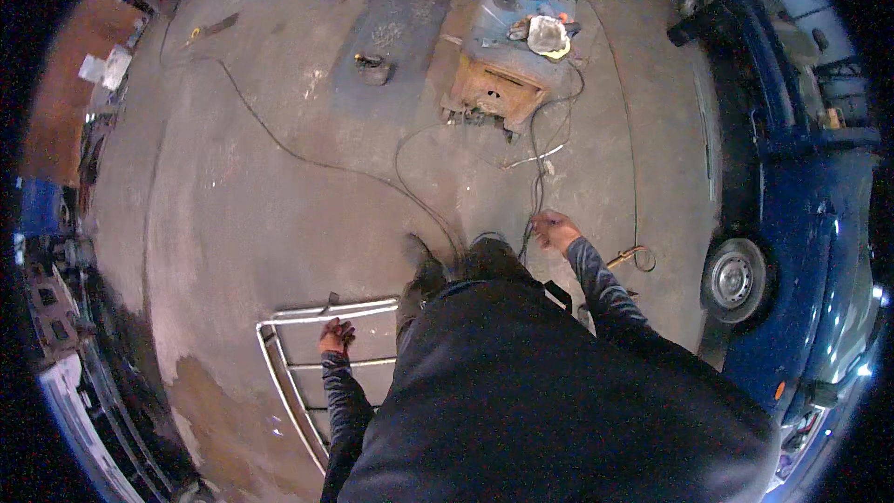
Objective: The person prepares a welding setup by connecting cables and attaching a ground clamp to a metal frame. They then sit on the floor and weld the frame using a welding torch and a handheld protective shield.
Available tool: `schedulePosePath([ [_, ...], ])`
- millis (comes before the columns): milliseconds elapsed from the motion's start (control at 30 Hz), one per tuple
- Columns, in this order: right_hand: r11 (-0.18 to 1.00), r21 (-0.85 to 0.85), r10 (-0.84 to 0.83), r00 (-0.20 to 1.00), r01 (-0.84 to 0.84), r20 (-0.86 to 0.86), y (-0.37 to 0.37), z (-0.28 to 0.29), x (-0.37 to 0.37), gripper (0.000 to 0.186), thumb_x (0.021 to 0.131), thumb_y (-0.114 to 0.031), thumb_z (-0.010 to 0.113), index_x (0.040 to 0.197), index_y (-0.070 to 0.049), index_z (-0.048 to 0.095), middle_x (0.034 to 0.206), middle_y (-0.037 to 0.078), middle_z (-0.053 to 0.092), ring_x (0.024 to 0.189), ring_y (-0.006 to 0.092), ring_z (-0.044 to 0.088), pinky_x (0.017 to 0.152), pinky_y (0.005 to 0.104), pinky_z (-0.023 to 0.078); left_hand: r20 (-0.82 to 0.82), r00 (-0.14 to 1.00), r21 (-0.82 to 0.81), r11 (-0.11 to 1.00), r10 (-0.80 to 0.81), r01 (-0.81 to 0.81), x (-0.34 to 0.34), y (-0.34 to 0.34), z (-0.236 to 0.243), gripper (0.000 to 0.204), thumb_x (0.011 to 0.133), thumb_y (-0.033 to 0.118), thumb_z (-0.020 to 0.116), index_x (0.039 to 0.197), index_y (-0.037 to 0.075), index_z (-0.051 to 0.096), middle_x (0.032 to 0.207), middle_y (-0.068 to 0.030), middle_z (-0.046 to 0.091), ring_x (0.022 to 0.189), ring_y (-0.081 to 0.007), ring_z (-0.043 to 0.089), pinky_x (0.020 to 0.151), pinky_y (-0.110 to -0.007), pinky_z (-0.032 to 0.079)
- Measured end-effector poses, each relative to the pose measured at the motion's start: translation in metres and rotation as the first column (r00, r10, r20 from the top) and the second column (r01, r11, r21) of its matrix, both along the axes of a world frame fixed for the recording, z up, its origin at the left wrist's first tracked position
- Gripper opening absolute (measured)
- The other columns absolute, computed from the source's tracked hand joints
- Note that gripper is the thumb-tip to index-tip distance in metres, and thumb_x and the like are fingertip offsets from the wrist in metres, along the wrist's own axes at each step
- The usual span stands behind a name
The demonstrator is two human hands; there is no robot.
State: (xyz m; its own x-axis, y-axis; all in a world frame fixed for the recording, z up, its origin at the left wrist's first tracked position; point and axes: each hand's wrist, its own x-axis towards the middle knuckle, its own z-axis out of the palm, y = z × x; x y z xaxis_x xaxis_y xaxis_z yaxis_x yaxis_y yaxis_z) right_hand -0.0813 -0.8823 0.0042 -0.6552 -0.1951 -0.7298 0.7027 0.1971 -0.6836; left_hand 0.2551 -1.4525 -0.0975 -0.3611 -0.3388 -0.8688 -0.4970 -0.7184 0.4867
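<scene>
Lying to the left on the floor point(233, 233), the metal frame point(303, 367) was nearer the half-curled left hand point(337, 335) than the right hand point(555, 230), bent-fingered beside dark cables point(539, 177); whether either gripped anything I could not tell.

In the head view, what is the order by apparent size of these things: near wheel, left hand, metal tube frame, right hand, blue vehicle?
1. Blue vehicle
2. Metal tube frame, its visible part
3. Near wheel
4. Right hand and left hand: too alike to rank surely
</scene>
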Motion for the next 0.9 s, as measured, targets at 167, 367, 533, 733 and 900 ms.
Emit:
schedulePosePath([
  [167, 0.913, 0.276, 0.367, 0.899, -0.300, -0.240, 0.012, 0.009, -0.014, 0.016, 0.087, -0.012, 0.054, 0.101, -0.008, 0.061, 0.081, 0.006, 0.062, 0.059, 0.0169, 0.059, 0.053, 0.0318, 0.050, -0.203, 0.979, 0.006, 1.000, 0.005, -0.004, -0.064, -0.042, 0.020, 0.023, 0.087, 0.027, 0.062, 0.103, 0.013, 0.057, 0.086, -0.0114, 0.068, 0.067, -0.0250, 0.065, 0.050, -0.038, 0.052],
  [367, 0.523, 0.566, 0.841, 0.495, -0.637, -0.220, 0.066, -0.053, -0.016, 0.018, 0.080, -0.016, 0.062, 0.096, -0.009, 0.067, 0.084, 0.008, 0.065, 0.080, 0.0180, 0.063, 0.072, 0.0317, 0.052, -0.025, 0.995, -0.103, 0.991, -0.094, 0.091, -0.062, 0.006, 0.011, 0.038, 0.088, 0.037, 0.057, 0.117, 0.012, 0.055, 0.088, -0.0117, 0.066, 0.066, -0.0253, 0.063, 0.051, -0.035, 0.050],
  [533, 0.687, 0.412, 0.702, 0.693, -0.599, -0.163, 0.108, -0.098, -0.082, 0.017, 0.087, -0.018, 0.058, 0.096, -0.008, 0.067, 0.088, 0.011, 0.066, 0.078, 0.0222, 0.065, 0.070, 0.0359, 0.053, 0.188, 0.982, 0.118, 0.993, -0.021, -0.001, -0.053, 0.101, -0.005, 0.040, 0.090, 0.033, 0.054, 0.122, 0.009, 0.054, 0.099, -0.0136, 0.064, 0.082, -0.0270, 0.061, 0.067, -0.036, 0.049],
  [733, 0.993, 0.031, 0.096, 0.935, -0.114, 0.341, 0.163, -0.083, -0.185, 0.018, 0.089, -0.021, 0.057, 0.099, -0.007, 0.059, 0.080, 0.012, 0.062, 0.062, 0.0226, 0.060, 0.054, 0.0405, 0.050, 0.035, 0.900, -0.169, 0.885, -0.435, 0.434, -0.073, 0.223, -0.036, 0.041, 0.092, 0.030, 0.053, 0.125, 0.005, 0.055, 0.118, -0.0126, 0.062, 0.110, -0.0287, 0.057, 0.094, -0.034, 0.046],
  [900, 0.952, 0.138, 0.193, 0.887, -0.273, 0.419, 0.204, -0.074, -0.222, 0.019, 0.089, -0.025, 0.059, 0.098, -0.009, 0.054, 0.074, 0.010, 0.058, 0.053, 0.0194, 0.052, 0.048, 0.0376, 0.044, 0.395, 0.358, -0.734, -0.057, -0.846, 0.677, -0.126, 0.272, 0.006, 0.039, 0.093, 0.028, 0.054, 0.125, 0.007, 0.055, 0.120, -0.0092, 0.060, 0.106, -0.0214, 0.059, 0.086, -0.032, 0.050],
])
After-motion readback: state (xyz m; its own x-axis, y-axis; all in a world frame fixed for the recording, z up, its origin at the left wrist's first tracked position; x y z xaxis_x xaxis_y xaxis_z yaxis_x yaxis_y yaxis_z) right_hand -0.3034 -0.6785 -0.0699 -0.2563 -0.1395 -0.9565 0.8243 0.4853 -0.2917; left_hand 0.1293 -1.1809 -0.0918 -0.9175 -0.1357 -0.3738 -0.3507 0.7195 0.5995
